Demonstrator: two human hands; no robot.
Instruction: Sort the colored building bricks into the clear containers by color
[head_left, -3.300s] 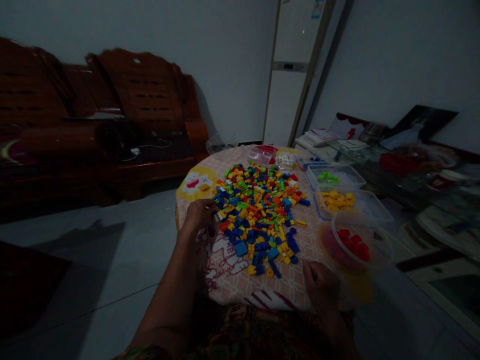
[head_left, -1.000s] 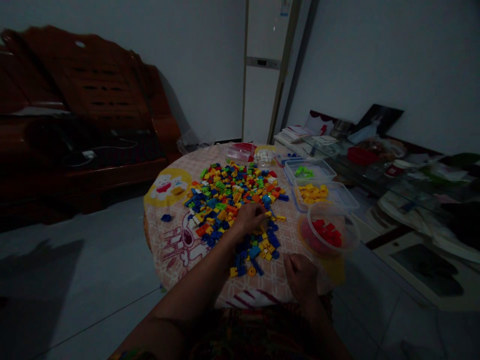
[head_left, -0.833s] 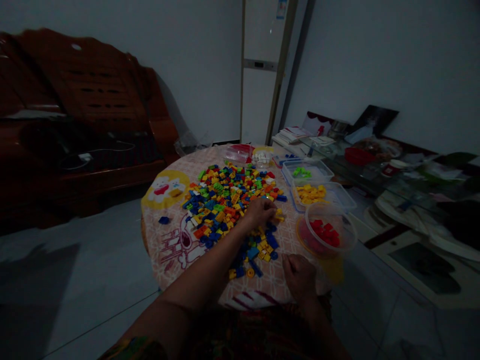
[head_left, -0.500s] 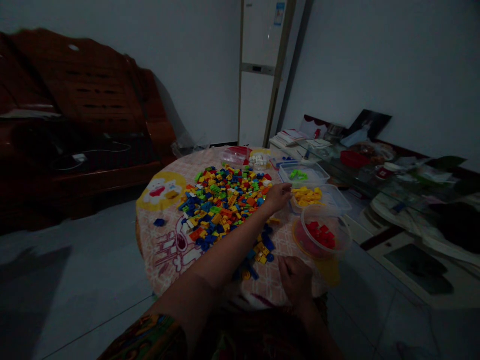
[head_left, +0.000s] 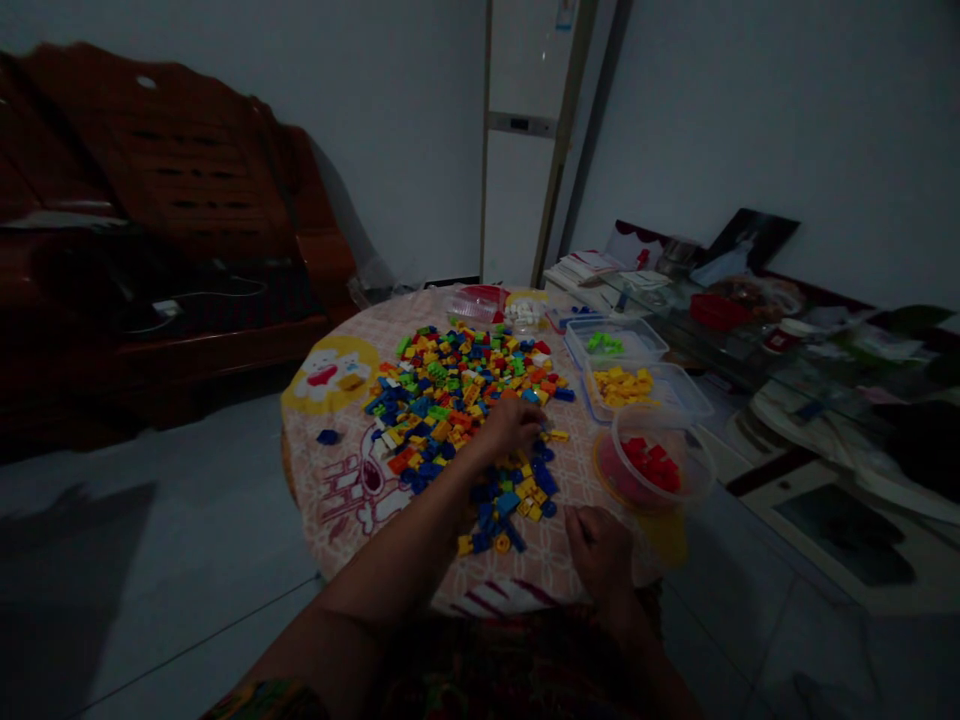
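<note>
My left hand [head_left: 512, 425] is over the right side of a heap of mixed toy building bricks [head_left: 450, 395], its fingers loosely bent and apart, with nothing visible in them. Close to its fingertips lies a single yellow brick [head_left: 556, 436]. My right hand [head_left: 602, 548] rests closed on the patterned tablecloth [head_left: 420, 580], near the front edge; whatever its curled fingers may hold is hidden. Just beyond it stands a round clear tub with red bricks [head_left: 651, 463]. Behind that, yellow bricks [head_left: 622, 386] lie in a rectangular clear box [head_left: 686, 398].
Farther back are a clear box [head_left: 645, 343] with green bricks [head_left: 604, 343], white bricks [head_left: 523, 312] and a red container [head_left: 480, 300]. One blue brick [head_left: 328, 437] lies apart at left. A cluttered glass-topped stand [head_left: 817, 395] is at right, a wooden bench [head_left: 187, 190] at left.
My left hand has moved left and toward me, from beside the box of yellow bricks to over the brick heap. My right hand stays closed on the tablecloth. The view has shifted slightly.
</note>
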